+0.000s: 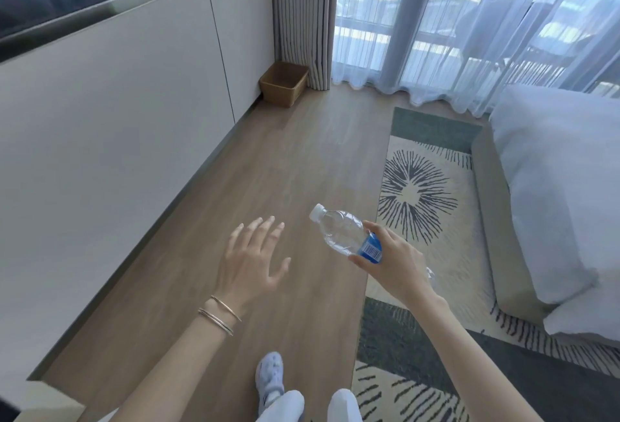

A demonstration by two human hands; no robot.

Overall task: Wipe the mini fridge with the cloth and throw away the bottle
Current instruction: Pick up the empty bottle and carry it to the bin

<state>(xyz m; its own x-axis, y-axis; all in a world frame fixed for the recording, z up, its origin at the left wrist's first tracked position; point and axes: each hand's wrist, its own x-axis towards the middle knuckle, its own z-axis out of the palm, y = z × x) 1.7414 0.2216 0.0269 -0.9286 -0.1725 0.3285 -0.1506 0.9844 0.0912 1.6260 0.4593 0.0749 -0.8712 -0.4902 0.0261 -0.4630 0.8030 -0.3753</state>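
Far left is just a run of plain white wall panels (117,119), with no mini fridge or cloth anywhere in shot. The left hand (250,260) is out in front with its fingers spread and loose, holding nothing. My guess is it's just out for balance.

A bit further right, off in the far corner by the curtain (302,18), a brown wicker basket (283,84) sits on the wood floor (268,186). I'd bet that's the bin.

Then the bottle (342,233): clear plastic, white cap, blue label, looks about empty. It's tilted so the cap points up-left toward that corner. The right hand (392,264) is wrapped around the label end, so the bottle pokes out between the two hands without touching the left one. It's well apart from the basket, so this looks like the carry-to-bin step.

The patterned rug (422,193) and the bed (553,186) are on the right.
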